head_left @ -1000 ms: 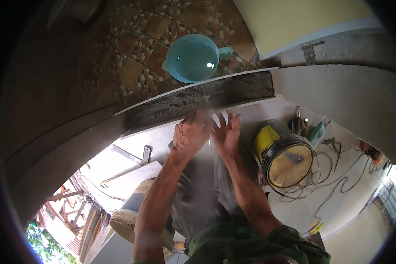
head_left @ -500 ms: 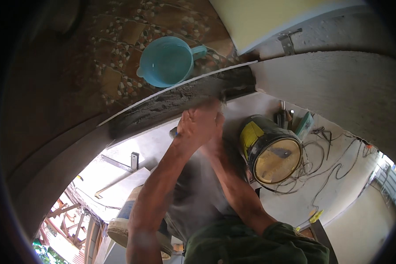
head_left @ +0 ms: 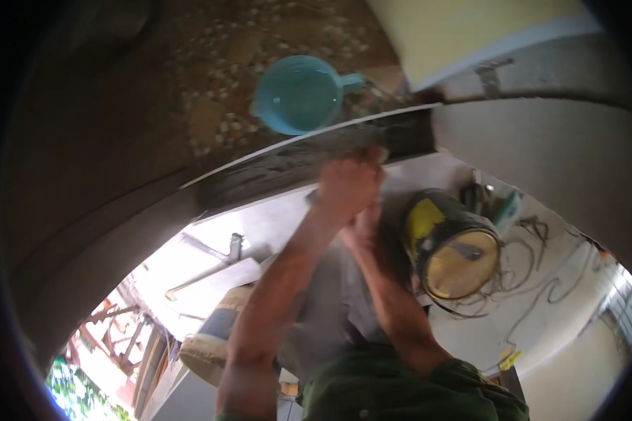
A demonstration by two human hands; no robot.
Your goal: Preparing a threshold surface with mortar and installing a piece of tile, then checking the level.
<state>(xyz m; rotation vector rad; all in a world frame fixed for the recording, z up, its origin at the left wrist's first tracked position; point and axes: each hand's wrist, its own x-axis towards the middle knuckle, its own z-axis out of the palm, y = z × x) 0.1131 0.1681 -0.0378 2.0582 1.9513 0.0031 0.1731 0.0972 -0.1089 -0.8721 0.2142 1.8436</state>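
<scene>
My left hand (head_left: 345, 186) is closed just below a strip of dark wet mortar (head_left: 281, 160) on the face of a raised ledge. Tight beneath it and partly covered by it is my right hand (head_left: 365, 214), also closed. Motion blur and the overlap hide whatever the fingers hold. A small dark piece (head_left: 312, 197) shows beside the left hand; I cannot tell its kind. On the ledge above the mortar stands a light blue plastic pitcher (head_left: 298, 98), its handle pointing right, with what looks like water inside.
A dark bucket with a yellow patch (head_left: 428, 217) stands to the right of my arms, cables (head_left: 523, 281) on the floor beyond it. A pale bucket with a blue band (head_left: 221, 319) is at my left forearm. A grey wall (head_left: 534, 133) closes the mortar strip's right end.
The whole scene has shifted rightward in the picture. My hands stay together at nearly the same stretch of the mortar strip, with the left one still over the right.
</scene>
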